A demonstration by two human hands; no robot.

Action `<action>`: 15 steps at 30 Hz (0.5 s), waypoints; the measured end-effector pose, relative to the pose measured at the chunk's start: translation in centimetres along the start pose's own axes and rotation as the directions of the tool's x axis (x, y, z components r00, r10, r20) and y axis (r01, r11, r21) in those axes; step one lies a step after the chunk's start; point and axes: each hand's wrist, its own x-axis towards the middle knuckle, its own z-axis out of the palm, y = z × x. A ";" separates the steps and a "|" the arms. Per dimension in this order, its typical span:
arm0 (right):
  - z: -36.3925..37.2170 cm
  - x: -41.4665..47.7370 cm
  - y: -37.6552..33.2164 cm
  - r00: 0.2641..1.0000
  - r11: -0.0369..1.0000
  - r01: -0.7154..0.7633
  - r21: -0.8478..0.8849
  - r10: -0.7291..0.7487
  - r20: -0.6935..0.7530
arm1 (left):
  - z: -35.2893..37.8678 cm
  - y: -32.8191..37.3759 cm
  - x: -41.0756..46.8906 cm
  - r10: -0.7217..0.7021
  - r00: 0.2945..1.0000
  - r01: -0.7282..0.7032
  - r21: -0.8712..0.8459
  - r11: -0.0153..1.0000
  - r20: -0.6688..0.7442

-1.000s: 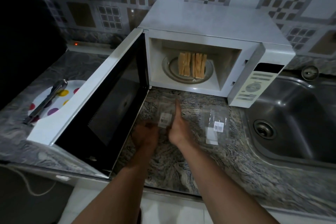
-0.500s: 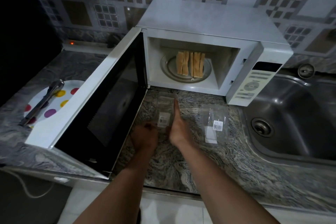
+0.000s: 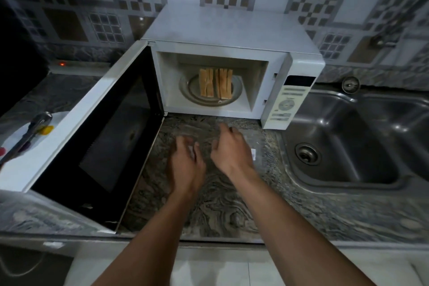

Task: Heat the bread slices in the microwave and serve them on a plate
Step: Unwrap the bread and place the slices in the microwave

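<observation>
Microwave (image 3: 232, 28), door (image 3: 92, 123) open, bread slices (image 3: 216, 82) on turntable (image 3: 188, 87); over bench (image 3: 220, 204), left hand (image 3: 185, 165) slack-fingered, right hand (image 3: 229, 153) loosely curled beside clear wrapper (image 3: 254, 146), grip indeterminable through blur

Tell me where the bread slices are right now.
In the head view, the bread slices sit on the turntable inside the open microwave, centre of frame, left of its control panel.

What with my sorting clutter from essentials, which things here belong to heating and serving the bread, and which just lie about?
Belong to the job: bread slices, microwave with its door open, spotted plate, probably the tongs lying on it.
Lying about: clear wrapper on the counter, sink.
</observation>
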 end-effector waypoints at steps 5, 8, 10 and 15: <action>-2.9 -0.6 4.2 0.977 0.988 -0.151 0.019 0.152 -0.152 | 2.7 2.3 -0.8 0.076 0.981 -0.083 0.032 0.996 0.177; -3.0 -1.2 6.6 0.927 0.920 -0.366 0.140 0.374 -0.033 | 4.0 3.4 -1.5 -0.086 0.938 0.073 0.049 0.996 0.335; -2.8 -1.9 7.8 0.895 0.873 -0.445 0.199 0.440 0.072 | 4.6 3.8 -2.1 -0.156 0.905 0.135 0.080 0.988 0.397; -1.7 -3.2 9.8 0.893 0.868 -0.437 0.235 0.387 0.232 | 5.4 3.7 -3.4 -0.288 0.839 0.258 0.128 0.958 0.463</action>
